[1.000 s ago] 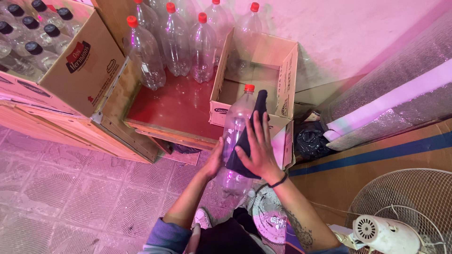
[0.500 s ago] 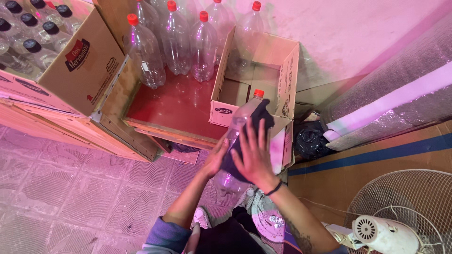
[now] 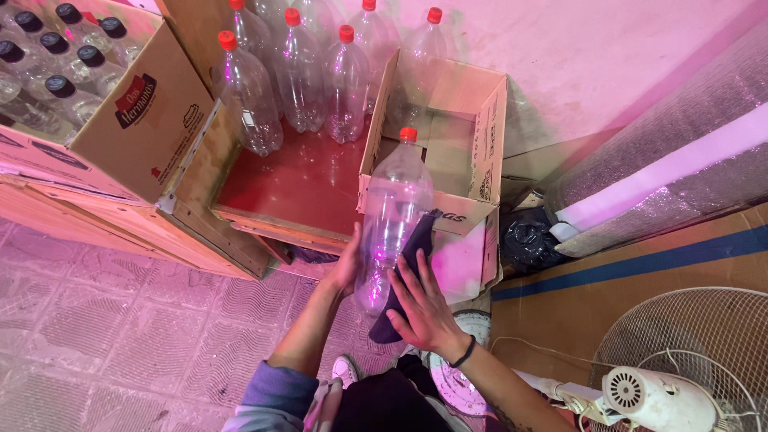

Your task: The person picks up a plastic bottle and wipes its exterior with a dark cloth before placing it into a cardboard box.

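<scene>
left hand [image 3: 350, 268] grips the clear bottle [image 3: 392, 220], right hand [image 3: 424, 308] presses a dark cloth [image 3: 404, 272] flat on it; hard rubbing could slip the smooth plastic loose.

The person wears a purple-blue sleeve [image 3: 276, 384] pushed up, dark trousers [image 3: 392, 404], and a black wristband [image 3: 463, 352].

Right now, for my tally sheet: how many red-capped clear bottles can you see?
7: one bottle in the left hand, five standing on the red tray, one in the cardboard box. More may be cut off above.
</scene>
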